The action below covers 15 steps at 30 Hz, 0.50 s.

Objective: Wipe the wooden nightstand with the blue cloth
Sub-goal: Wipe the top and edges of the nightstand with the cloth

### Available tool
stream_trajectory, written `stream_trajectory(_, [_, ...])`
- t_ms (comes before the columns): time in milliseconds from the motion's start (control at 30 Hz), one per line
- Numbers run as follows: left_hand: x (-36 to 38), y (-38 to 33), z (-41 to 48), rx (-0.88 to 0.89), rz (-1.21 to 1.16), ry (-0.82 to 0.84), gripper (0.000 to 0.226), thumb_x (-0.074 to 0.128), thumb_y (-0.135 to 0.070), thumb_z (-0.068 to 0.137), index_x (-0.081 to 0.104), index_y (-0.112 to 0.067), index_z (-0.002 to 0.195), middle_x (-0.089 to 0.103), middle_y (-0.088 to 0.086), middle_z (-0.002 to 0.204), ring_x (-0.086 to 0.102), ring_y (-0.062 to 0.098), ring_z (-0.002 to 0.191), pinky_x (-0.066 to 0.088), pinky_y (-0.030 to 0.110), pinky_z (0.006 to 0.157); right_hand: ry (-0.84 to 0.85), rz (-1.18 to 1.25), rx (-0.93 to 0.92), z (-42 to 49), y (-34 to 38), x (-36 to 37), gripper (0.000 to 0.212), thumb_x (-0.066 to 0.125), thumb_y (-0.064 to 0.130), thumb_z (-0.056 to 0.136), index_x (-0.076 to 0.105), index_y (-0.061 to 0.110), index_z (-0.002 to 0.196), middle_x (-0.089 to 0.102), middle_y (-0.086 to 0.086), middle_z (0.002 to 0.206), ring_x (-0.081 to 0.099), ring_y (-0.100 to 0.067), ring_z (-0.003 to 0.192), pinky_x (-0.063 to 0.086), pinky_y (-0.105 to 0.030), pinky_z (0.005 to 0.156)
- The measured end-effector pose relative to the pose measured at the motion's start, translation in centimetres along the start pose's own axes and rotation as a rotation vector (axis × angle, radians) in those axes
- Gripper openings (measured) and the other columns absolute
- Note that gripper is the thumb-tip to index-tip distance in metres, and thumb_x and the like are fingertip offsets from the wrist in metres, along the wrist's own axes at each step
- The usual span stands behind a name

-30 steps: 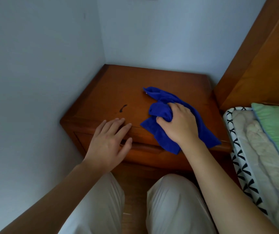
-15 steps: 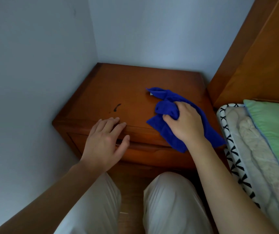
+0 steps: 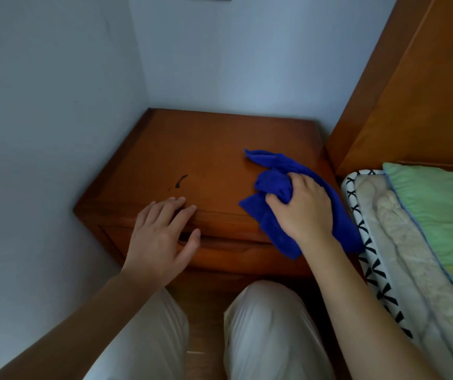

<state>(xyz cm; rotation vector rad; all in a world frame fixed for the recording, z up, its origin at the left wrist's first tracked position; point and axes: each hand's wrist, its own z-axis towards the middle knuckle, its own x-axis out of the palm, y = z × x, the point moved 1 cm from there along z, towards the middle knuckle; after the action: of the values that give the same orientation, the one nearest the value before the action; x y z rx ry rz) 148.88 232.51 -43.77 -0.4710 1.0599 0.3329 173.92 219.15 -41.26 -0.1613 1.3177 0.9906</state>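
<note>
blue cloth (image 3: 272, 185) under right hand (image 3: 303, 211)

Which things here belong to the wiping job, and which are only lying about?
Job: blue cloth, gripped by the right hand; wooden nightstand, with the left hand resting on its front edge.
Lying about: green bedding; black-and-white patterned mattress edge; wooden headboard.

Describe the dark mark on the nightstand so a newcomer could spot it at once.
Start at the wooden nightstand in the wall corner. On its top, left of the blue cloth and just beyond the left hand, lies a short dark mark. It is the only black, curved streak there.
</note>
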Motion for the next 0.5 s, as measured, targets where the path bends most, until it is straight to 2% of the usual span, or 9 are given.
stream_trajectory(67, [-0.1, -0.3, 0.1, -0.017, 0.006, -0.004, 0.05, 0.045, -0.046, 0.096, 0.063, -0.015, 0.131, 0.059, 0.007, 0.136, 0.05, 0.028, 0.132, 0.033, 0.049, 0.114, 0.057, -0.022, -0.002, 1.3, 1.1, 0.8, 0.059, 0.041, 0.064, 0.082, 0.061, 0.023, 0.12, 0.065, 0.001, 0.124, 0.058, -0.027, 0.121, 0.042, -0.053, 0.109])
stream_trajectory(200, [0.1, -0.8, -0.3, -0.031, 0.024, -0.01, 0.053, 0.044, -0.046, 0.095, 0.061, -0.012, 0.132, 0.058, 0.01, 0.136, 0.048, 0.031, 0.133, 0.031, 0.052, 0.115, 0.158, 0.06, -0.155, 0.1, 2.7, 1.2, 0.045, 0.049, 0.06, 0.086, 0.059, 0.032, 0.12, 0.062, 0.011, 0.126, 0.055, -0.019, 0.124, 0.035, -0.053, 0.115])
stream_trajectory(267, [0.1, -0.7, -0.3, -0.029, 0.028, -0.012, 0.054, 0.042, -0.046, 0.094, 0.06, -0.012, 0.132, 0.058, 0.011, 0.136, 0.048, 0.031, 0.133, 0.03, 0.052, 0.115, 0.185, 0.066, -0.219, -1.8, 2.7, 0.8, 0.051, 0.05, 0.061, 0.088, 0.054, 0.035, 0.131, 0.057, 0.015, 0.138, 0.048, -0.014, 0.135, 0.024, -0.052, 0.123])
stream_trajectory(333, [0.0, -0.6, -0.2, -0.029, 0.029, -0.008, 0.054, 0.041, -0.047, 0.095, 0.06, -0.013, 0.132, 0.057, 0.01, 0.136, 0.048, 0.03, 0.132, 0.03, 0.052, 0.115, 0.141, 0.06, -0.203, -3.4, 1.8, 0.3, 0.057, 0.051, 0.063, 0.088, 0.051, 0.035, 0.138, 0.053, 0.016, 0.145, 0.043, -0.011, 0.141, 0.015, -0.05, 0.127])
stream_trajectory(500, [0.3, -0.6, -0.3, -0.029, 0.027, -0.019, 0.052, 0.041, -0.046, 0.096, 0.06, -0.014, 0.132, 0.057, 0.009, 0.136, 0.048, 0.031, 0.132, 0.027, 0.048, 0.116, -0.033, 0.044, -0.053, -4.9, -1.0, -0.5, 0.064, 0.052, 0.062, 0.085, 0.054, 0.027, 0.14, 0.058, 0.009, 0.143, 0.05, -0.017, 0.136, 0.027, -0.05, 0.122])
